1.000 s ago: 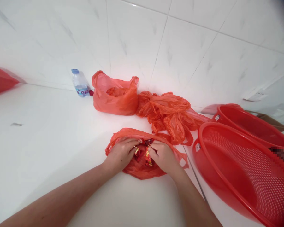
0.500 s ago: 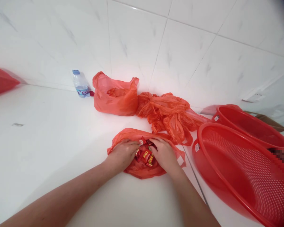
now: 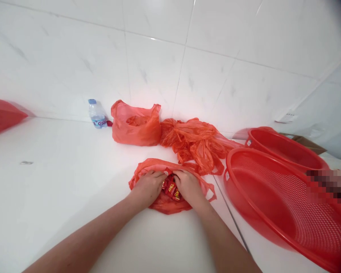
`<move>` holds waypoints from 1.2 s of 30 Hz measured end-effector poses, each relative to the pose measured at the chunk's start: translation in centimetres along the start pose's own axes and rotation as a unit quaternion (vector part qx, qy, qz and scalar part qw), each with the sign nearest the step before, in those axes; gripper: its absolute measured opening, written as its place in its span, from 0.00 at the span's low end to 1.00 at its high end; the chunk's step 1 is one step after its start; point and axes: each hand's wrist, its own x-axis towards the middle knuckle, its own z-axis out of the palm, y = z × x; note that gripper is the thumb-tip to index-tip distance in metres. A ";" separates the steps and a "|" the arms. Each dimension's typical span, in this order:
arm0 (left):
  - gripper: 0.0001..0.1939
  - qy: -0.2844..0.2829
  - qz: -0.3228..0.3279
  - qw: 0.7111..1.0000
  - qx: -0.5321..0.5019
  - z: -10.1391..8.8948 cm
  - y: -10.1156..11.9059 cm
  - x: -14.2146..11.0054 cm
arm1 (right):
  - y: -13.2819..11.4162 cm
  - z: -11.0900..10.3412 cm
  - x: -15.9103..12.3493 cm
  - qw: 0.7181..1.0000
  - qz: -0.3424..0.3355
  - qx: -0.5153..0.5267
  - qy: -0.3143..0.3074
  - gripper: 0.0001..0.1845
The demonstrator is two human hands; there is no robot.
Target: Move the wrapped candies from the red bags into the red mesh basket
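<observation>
Within the red bag [image 3: 169, 206], left hand [image 3: 146, 188] and right hand [image 3: 188, 185] curl beside shiny packets [image 3: 172, 190], perhaps spreading its mouth; grip unclear.

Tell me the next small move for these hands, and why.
Probably ease the right hand back slightly: it and the left hand both reach into the open red bag, crowding the red-and-gold packets and seeming to cover part of them.

A white surface [image 3: 74, 167] bears red bags [image 3: 168, 206], a bottle [image 3: 97, 115], baskets [image 3: 257, 184].
</observation>
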 end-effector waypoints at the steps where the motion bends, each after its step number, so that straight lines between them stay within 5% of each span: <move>1: 0.18 0.001 -0.009 1.000 0.011 0.0 0.2 0.0 | 0.0 -0.1 -0.1 1.000 -0.002 0.005 -0.002 0.17; 6: 0.17 0.024 -0.024 0.999 0.027 -0.9 1.1 -0.5 | -0.7 -2.0 -2.0 1.000 0.011 0.004 0.021 0.19; 13: 0.17 0.225 0.072 0.970 0.060 -5.9 0.1 -5.0 | 0.2 -5.2 -9.2 0.982 0.043 -0.028 0.182 0.19; 16: 0.21 0.227 -0.012 0.971 0.072 -6.8 -1.2 -6.7 | 1.1 -4.9 -11.2 0.971 0.124 -0.021 0.205 0.28; 20: 0.34 0.165 -0.188 0.967 -0.056 -5.6 -2.2 -7.1 | 1.6 -3.7 -12.1 0.945 0.263 0.102 0.166 0.39; 23: 0.41 0.115 -0.288 0.928 -0.207 -4.5 -2.1 -6.5 | 1.8 -3.2 -12.0 0.900 0.347 0.218 0.146 0.46; 27: 0.33 0.098 -0.336 0.843 -0.408 -4.7 -1.8 -6.1 | 1.3 -3.4 -11.8 0.874 0.364 0.283 0.152 0.46; 30: 0.25 0.129 -0.310 0.763 -0.553 -5.6 -1.8 -6.3 | -0.5 -3.7 -12.1 0.894 0.313 0.196 0.255 0.38; 32: 0.22 0.118 -0.300 0.712 -0.623 -6.2 -2.0 -6.7 | -2.2 -3.6 -12.2 0.928 0.205 0.118 0.287 0.28; 36: 0.21 0.047 -0.281 0.653 -0.701 -6.5 -2.1 -7.3 | -5.2 -2.7 -11.2 0.984 -0.046 0.051 0.162 0.14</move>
